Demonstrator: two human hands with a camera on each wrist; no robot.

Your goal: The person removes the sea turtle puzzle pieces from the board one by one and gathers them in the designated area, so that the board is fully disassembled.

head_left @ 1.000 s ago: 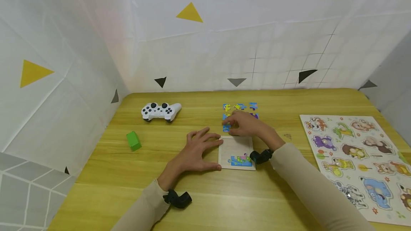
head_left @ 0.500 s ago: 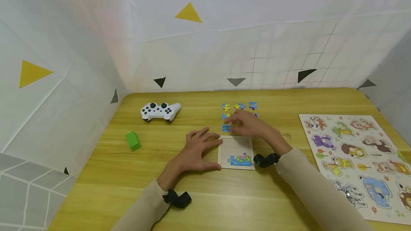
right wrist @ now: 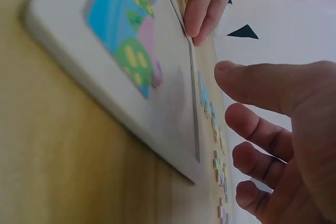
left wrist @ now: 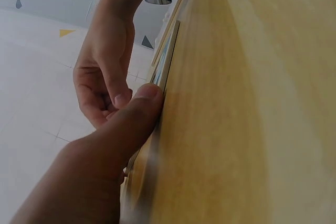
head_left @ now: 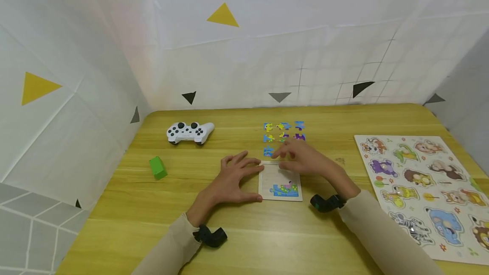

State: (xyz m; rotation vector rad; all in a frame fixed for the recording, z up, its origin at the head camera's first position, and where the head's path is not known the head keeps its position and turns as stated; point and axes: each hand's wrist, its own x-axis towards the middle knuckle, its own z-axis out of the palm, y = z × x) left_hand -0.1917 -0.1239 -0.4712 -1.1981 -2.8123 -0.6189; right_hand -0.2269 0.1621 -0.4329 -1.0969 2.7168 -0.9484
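A small white puzzle tray (head_left: 269,177) lies on the wooden table, with a few joined puzzle pieces (head_left: 284,190) in blue, green and pink along its lower right. At the tray's left edge, my left hand (head_left: 234,181) spreads its fingers, the thumb (left wrist: 149,92) touching the lower side. My right hand (head_left: 305,157) hovers over the tray's far edge, fingers loosely bent. Between its thumb and fingertips nothing shows in the right wrist view. Just beyond, several loose puzzle pieces (head_left: 268,127) lie in rough rows, the nearest blue piece (head_left: 268,152) close to the right fingertips.
A white game controller (head_left: 189,133) sits at the back left, with a green block (head_left: 158,167) in front of it. On the right lies a large animal puzzle board (head_left: 415,173). White sheeting (head_left: 244,71) rises behind the table's back edge.
My right hand has drawn back from the loose pieces towards me and slightly right, uncovering the middle pieces. My left hand stays at the tray's left edge.
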